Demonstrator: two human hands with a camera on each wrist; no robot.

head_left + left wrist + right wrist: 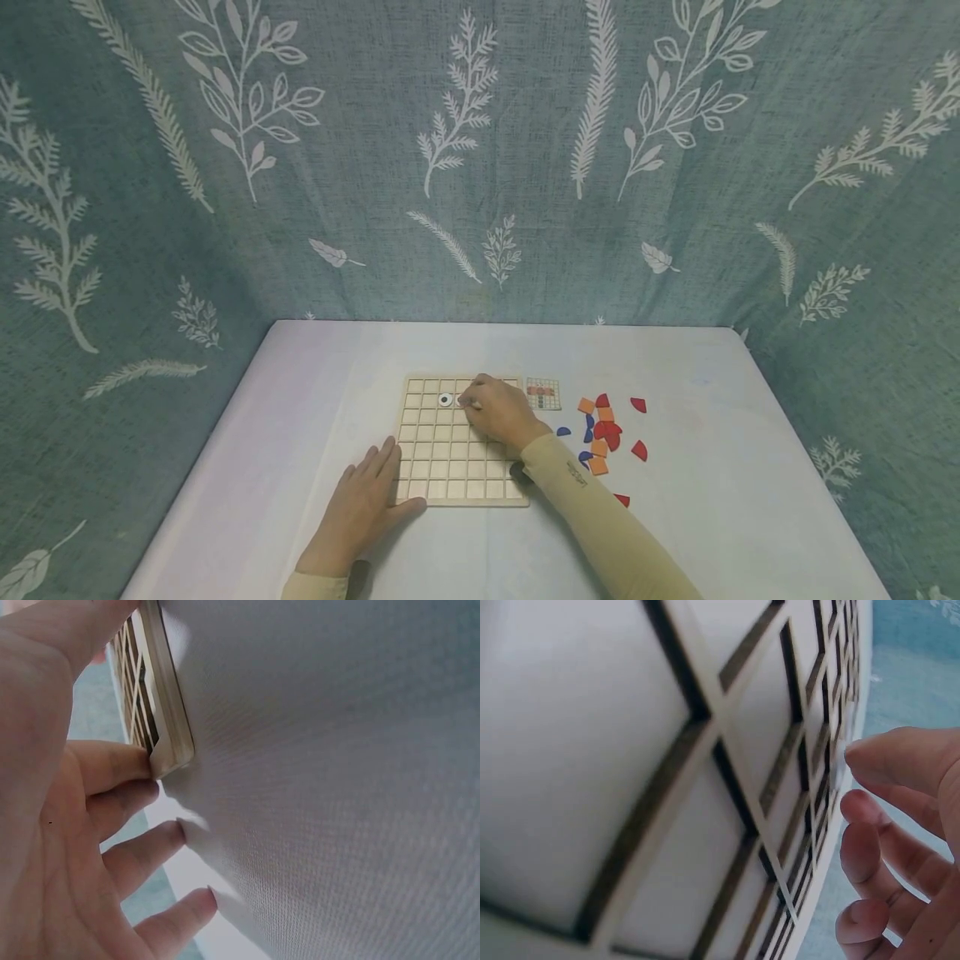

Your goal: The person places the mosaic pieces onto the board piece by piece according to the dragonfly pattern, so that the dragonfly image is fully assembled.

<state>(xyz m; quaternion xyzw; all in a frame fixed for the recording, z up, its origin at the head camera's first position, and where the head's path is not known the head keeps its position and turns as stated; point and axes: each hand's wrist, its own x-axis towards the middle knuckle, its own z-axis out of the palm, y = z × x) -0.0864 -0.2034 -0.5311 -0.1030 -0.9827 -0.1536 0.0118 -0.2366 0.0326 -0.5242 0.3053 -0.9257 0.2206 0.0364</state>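
A wooden grid board [462,502] with square cells lies on the table. One round white eye piece [446,400] with a black pupil sits in a cell of its upper rows. Just right of it, my right hand [502,411] reaches over the board and pinches a second eye piece [461,401] at a cell, partly hidden by the fingertips. In the right wrist view the thumb and fingers are close to the board's surface. My left hand [362,500] rests at the board's near left corner, fingers extended along the left edge and thumb by the front edge.
A small pattern card [543,393] lies right of the board. Farther right are scattered orange squares [597,466], red quarter-circles [639,450] and blue half-circles [563,432]. Patterned fabric [480,250] hangs behind and beside the white table [750,500].
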